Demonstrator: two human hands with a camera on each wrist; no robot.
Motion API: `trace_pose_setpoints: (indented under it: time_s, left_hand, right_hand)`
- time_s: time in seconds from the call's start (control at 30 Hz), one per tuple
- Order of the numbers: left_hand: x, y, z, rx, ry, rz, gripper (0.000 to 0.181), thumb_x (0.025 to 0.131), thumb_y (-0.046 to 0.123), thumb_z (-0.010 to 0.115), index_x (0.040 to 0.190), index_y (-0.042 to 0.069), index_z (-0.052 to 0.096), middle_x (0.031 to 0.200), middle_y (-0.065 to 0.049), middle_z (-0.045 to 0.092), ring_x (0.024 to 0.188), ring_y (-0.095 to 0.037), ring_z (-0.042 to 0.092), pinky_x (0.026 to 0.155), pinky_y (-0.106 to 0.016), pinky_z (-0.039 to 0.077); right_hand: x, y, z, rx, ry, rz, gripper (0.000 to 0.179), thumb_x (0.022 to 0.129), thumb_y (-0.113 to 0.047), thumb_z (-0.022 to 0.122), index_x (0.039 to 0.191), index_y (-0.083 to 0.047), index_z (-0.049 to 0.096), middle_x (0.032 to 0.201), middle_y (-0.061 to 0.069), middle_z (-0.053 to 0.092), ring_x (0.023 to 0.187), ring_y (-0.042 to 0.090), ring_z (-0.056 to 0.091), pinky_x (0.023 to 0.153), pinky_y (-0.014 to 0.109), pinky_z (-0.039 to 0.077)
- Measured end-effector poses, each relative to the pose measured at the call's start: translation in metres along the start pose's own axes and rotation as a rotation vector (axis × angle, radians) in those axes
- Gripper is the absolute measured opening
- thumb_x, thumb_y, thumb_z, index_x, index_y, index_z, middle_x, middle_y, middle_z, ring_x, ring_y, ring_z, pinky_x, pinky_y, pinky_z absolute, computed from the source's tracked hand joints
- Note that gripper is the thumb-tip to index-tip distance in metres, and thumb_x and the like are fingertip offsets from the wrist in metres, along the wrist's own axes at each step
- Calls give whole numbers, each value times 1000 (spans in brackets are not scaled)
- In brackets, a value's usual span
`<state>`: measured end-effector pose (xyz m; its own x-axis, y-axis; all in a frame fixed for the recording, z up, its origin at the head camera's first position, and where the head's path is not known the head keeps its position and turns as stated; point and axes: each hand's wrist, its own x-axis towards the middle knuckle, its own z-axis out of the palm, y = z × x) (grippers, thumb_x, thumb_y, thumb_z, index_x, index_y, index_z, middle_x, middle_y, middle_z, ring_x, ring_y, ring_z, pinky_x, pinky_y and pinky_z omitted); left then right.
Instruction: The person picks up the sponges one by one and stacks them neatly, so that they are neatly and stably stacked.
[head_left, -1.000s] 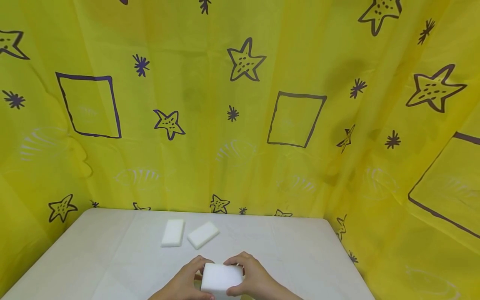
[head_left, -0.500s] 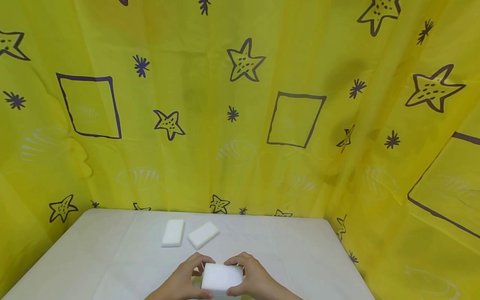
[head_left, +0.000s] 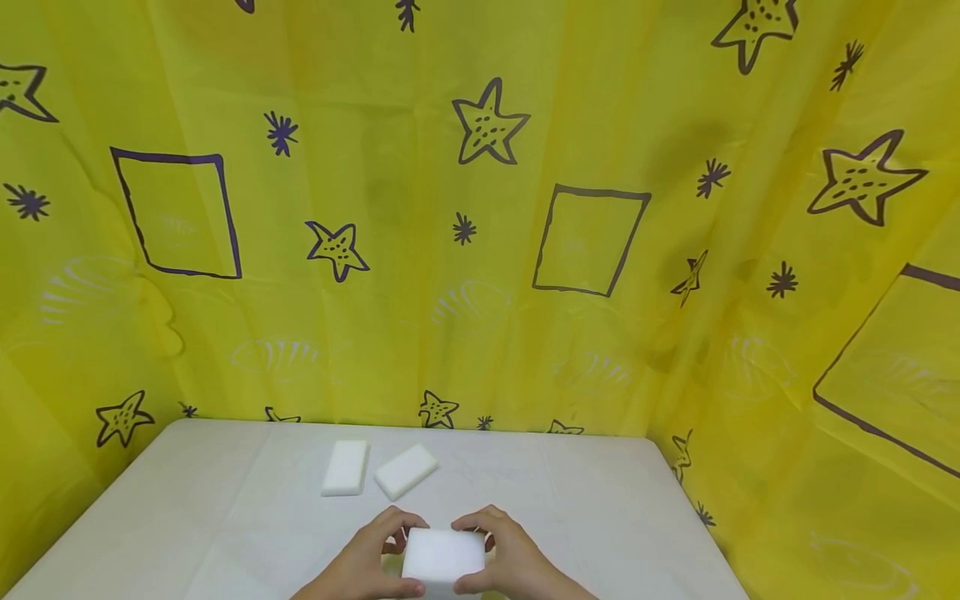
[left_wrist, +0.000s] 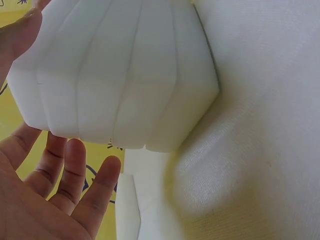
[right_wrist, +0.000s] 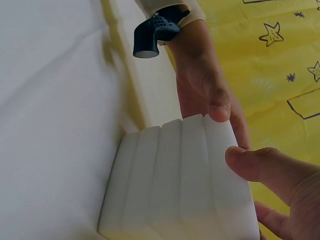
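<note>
A neat stack of several white foam sponges [head_left: 444, 554] stands at the table's near edge, its layers lined up in both wrist views. My left hand [head_left: 366, 557] holds the top of the stack from the left, thumb on the near side and fingers on the far side. From the right, my right hand [head_left: 512, 554] grips the top sponge [right_wrist: 227, 170] the same way, its thumb pressed on the near face. In the left wrist view the left hand's lower fingers [left_wrist: 102, 192] stand spread off the stack. Two more white sponges lie flat beyond, one straight [head_left: 346, 468], one turned [head_left: 407, 472].
A white cloth covers the table [head_left: 585, 500]. Yellow curtains [head_left: 420, 192] printed with stars and squares hang behind and at the sides. A dark wrist camera [right_wrist: 155, 32] sits on the left wrist.
The left hand has shifted slightly at the stack, its thumb a little to the left. The right hand and the two loose sponges stay nearly where they were.
</note>
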<state>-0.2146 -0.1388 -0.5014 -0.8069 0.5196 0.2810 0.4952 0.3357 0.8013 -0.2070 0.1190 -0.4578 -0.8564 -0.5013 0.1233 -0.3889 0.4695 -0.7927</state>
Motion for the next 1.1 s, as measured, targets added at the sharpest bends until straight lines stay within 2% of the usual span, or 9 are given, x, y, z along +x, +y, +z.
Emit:
trace_pose_setpoints:
  time_s: [0.13, 0.37, 0.47, 0.7, 0.87, 1.0, 1.1]
  left_hand:
    - [-1, 2, 0, -11, -3, -7, 52, 76, 32, 85, 119, 20, 59, 107, 5, 52, 89, -3, 48, 76, -28, 52]
    - [0, 0, 1, -4, 16, 22, 52, 75, 29, 86, 119, 20, 59, 108, 5, 52, 88, -3, 49, 76, -27, 51]
    - [0, -1, 1, -8, 22, 26, 53, 75, 29, 86, 119, 20, 59, 108, 5, 53, 88, -4, 49, 75, -27, 51]
    - [0, 1, 0, -15, 12, 1, 53, 75, 31, 86, 119, 19, 59, 108, 4, 53, 88, -5, 49, 76, -27, 51]
    - [1, 1, 0, -23, -5, -23, 53, 75, 32, 86, 119, 19, 59, 109, 4, 53, 88, -4, 49, 77, -28, 51]
    - [2, 1, -2, -49, -5, -11, 50, 82, 28, 81, 124, 13, 57, 106, 3, 52, 89, -5, 50, 78, -28, 52]
    - [3, 0, -8, -66, 42, -15, 44, 89, 23, 73, 127, 7, 56, 103, -3, 52, 88, -6, 52, 78, -27, 53]
  right_hand:
    - [-2, 4, -1, 46, -1, -12, 57, 68, -19, 90, 118, -7, 66, 109, -5, 58, 94, 1, 49, 78, 24, 47]
    - [-5, 12, 0, 120, 8, -8, 56, 72, -17, 88, 120, -5, 63, 115, 0, 57, 97, 3, 50, 81, 23, 49]
    - [-8, 13, 1, 152, 15, 8, 55, 72, -15, 87, 120, -5, 62, 117, 1, 56, 97, 4, 50, 81, 23, 49]
    - [-12, 17, 5, 222, 12, 110, 57, 73, -9, 84, 122, -6, 56, 115, 4, 54, 97, 14, 50, 80, 23, 46]
    - [-12, 19, 6, 227, 8, 110, 57, 73, -9, 83, 122, -5, 54, 114, 5, 53, 99, 18, 53, 82, 26, 48]
    - [-12, 21, 6, 232, 12, 92, 56, 73, -9, 83, 121, -4, 55, 113, 6, 54, 97, 17, 55, 81, 25, 49]
    - [-11, 21, 7, 241, 15, 72, 55, 73, -9, 83, 120, -3, 55, 114, 7, 54, 96, 15, 56, 81, 24, 50]
